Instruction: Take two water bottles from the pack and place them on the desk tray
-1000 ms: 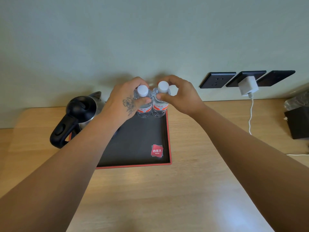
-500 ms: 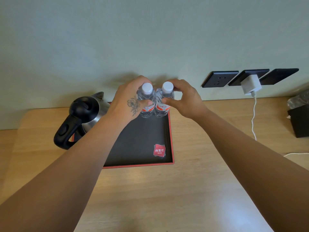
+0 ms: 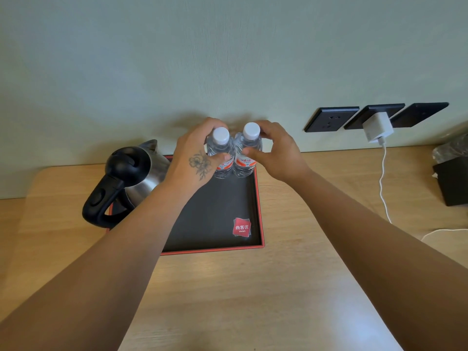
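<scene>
Two small clear water bottles with white caps and red labels stand upright side by side at the far right corner of a black tray with a red rim [image 3: 260, 211]. My left hand [image 3: 195, 158] wraps the left bottle [image 3: 220, 145], thumb across its label. The right bottle [image 3: 249, 143] sits in my right hand [image 3: 276, 153], fingers curled behind it and thumb in front. Both bottles touch each other. The pack is out of view.
A steel kettle with a black handle [image 3: 124, 181] stands on the tray's left side. The tray lies on a wooden desk against a pale wall. Wall sockets, a white charger [image 3: 377, 126] with its cable, and a black box [image 3: 453, 181] are to the right.
The view has shifted slightly. My hands stay on the two bottles at the tray's far corner, with the fingers a little looser around them.
</scene>
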`<move>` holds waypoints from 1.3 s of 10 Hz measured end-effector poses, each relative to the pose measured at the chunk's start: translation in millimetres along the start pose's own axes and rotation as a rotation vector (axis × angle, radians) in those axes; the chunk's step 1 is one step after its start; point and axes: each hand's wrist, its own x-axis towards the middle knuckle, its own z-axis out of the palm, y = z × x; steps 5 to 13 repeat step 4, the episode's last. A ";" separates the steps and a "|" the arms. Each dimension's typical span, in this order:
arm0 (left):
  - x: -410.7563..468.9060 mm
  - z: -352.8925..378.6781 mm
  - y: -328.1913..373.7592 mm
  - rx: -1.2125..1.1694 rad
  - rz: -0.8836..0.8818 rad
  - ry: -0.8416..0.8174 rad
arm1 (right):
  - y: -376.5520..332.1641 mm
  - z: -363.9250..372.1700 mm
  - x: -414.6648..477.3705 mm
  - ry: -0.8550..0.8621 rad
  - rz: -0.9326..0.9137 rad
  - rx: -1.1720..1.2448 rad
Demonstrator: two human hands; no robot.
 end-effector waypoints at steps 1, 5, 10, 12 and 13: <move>-1.5 -0.5 -1.0 -0.014 -0.004 0.006 | -1.1 1.7 -1.3 0.006 0.019 0.010; -8.9 -11.1 8.7 -0.051 -0.006 0.030 | -24.1 -12.1 -25.5 0.070 0.016 -0.102; -8.9 -11.1 8.7 -0.051 -0.006 0.030 | -24.1 -12.1 -25.5 0.070 0.016 -0.102; -8.9 -11.1 8.7 -0.051 -0.006 0.030 | -24.1 -12.1 -25.5 0.070 0.016 -0.102; -8.9 -11.1 8.7 -0.051 -0.006 0.030 | -24.1 -12.1 -25.5 0.070 0.016 -0.102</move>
